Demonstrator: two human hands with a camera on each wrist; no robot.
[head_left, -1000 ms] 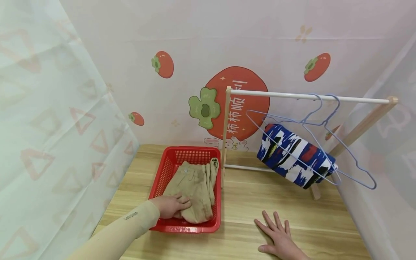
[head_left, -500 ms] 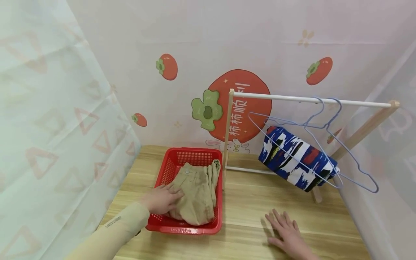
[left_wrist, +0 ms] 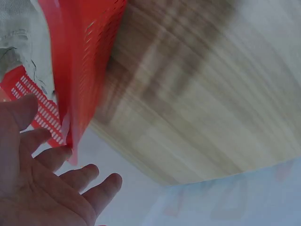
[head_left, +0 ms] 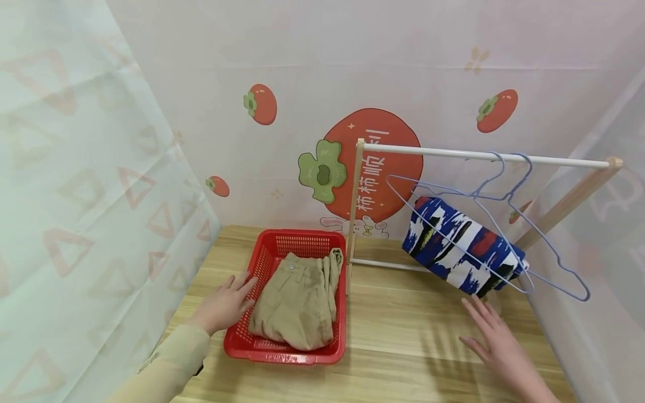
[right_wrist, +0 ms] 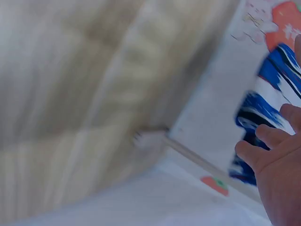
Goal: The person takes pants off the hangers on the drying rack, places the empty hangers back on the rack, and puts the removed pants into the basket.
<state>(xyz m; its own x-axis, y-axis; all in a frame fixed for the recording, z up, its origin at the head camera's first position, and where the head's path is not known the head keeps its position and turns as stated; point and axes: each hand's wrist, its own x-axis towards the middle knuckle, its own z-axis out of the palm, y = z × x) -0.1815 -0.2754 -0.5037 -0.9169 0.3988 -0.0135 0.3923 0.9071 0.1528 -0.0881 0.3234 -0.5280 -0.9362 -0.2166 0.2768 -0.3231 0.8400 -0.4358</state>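
Khaki trousers (head_left: 294, 302) lie folded in a red plastic basket (head_left: 289, 357). At the basket's left rim my left hand (head_left: 227, 305) hovers with its fingers spread, holding nothing. The left wrist view has that hand (left_wrist: 51, 179) overlapping the basket's edge (left_wrist: 70, 70). My right hand (head_left: 504, 347), fingers extended and nothing in them, is raised just below a blue, white and black patterned garment (head_left: 453, 246). This garment (right_wrist: 261, 113) is draped over a blue hanger. In the right wrist view my fingers (right_wrist: 273, 136) overlap it.
A small rack with a white rail (head_left: 428, 150) and wooden posts (head_left: 355, 196) stands at the right. Two thin blue hangers (head_left: 554, 252) hang from it side by side. Printed cloth walls (head_left: 116, 224) border the wooden table (head_left: 393, 336) at the back and sides.
My left hand has left the trousers and moved left to the basket's rim. My right hand has risen off the table and moved right, toward the patterned garment.
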